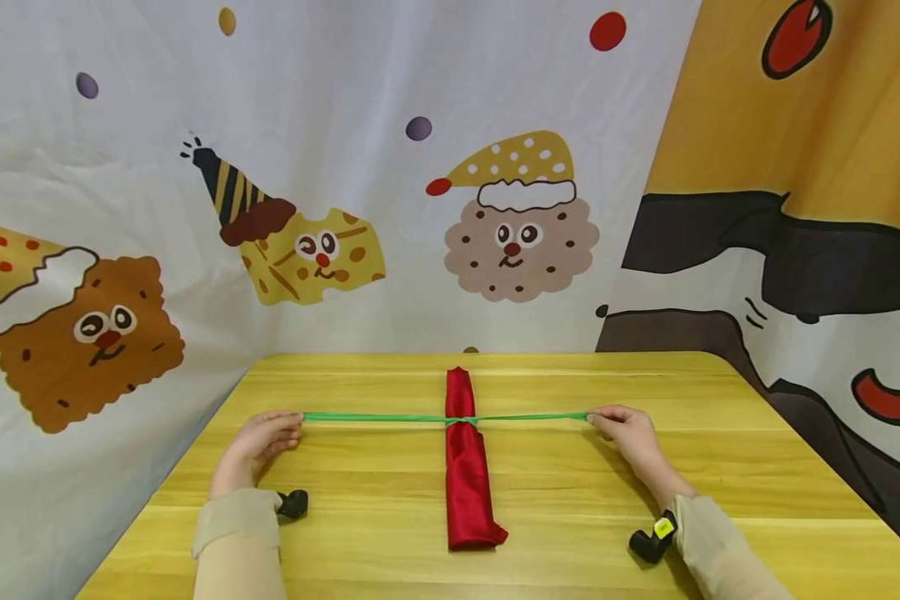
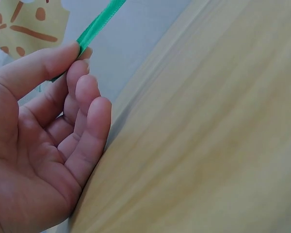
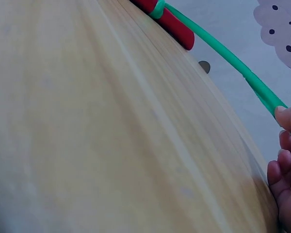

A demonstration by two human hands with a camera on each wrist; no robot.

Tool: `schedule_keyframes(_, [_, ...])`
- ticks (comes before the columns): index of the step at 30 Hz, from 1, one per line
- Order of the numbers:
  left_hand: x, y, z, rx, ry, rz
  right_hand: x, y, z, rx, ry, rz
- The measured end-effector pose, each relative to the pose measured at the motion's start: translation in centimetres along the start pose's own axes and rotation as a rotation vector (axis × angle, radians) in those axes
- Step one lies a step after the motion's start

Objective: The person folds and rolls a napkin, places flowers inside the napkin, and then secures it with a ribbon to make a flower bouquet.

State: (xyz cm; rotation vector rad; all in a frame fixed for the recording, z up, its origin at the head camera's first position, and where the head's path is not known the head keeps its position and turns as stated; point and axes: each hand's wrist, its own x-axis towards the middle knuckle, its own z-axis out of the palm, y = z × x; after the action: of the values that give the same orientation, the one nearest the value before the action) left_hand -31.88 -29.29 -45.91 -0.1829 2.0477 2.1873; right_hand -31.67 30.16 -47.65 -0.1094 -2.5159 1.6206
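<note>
A rolled bundle of shiny red cloth (image 1: 468, 492) lies lengthwise on the table, pointing away from me. Round its upper part goes a green ribbon (image 1: 375, 417), crossed or knotted on top, its two ends stretched out straight to the sides. My left hand (image 1: 262, 442) pinches the left end between thumb and forefinger; in the left wrist view the other fingers curl loosely beside the ribbon (image 2: 99, 24). The right end is pinched by my right hand (image 1: 630, 437). In the right wrist view the ribbon (image 3: 223, 51) runs taut from the red roll (image 3: 177, 29) to my thumb.
The wooden table (image 1: 375, 500) has rounded far corners. Behind it hangs a white curtain (image 1: 345, 100) printed with cartoon biscuits and cheese. Small black devices (image 1: 294, 504) sit at both wrists, close over the tabletop.
</note>
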Motion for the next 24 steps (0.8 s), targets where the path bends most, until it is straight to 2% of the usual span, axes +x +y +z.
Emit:
schedule_keyframes(3, [0.02, 0.03, 0.05, -0.003, 0.021, -0.01, -0.03, -0.09, -0.03, 0.009, -0.002, 0.003])
schedule_keyframes(10, [0.15, 0.23, 0.19, 0.008, 0.116, -0.023, -0.03, -0.15, -0.08, 0.023, -0.001, 0.009])
schedule_keyframes(17, [0.09, 0.56, 0.38, -0.034, 0.203, -0.042, 0.11, 0.08, -0.18, 0.034, -0.003, 0.017])
schedule_keyframes(24, [-0.11, 0.61, 0.5, -0.099, 0.261, -0.056, 0.12, 0.21, -0.25, 0.064, -0.008, 0.03])
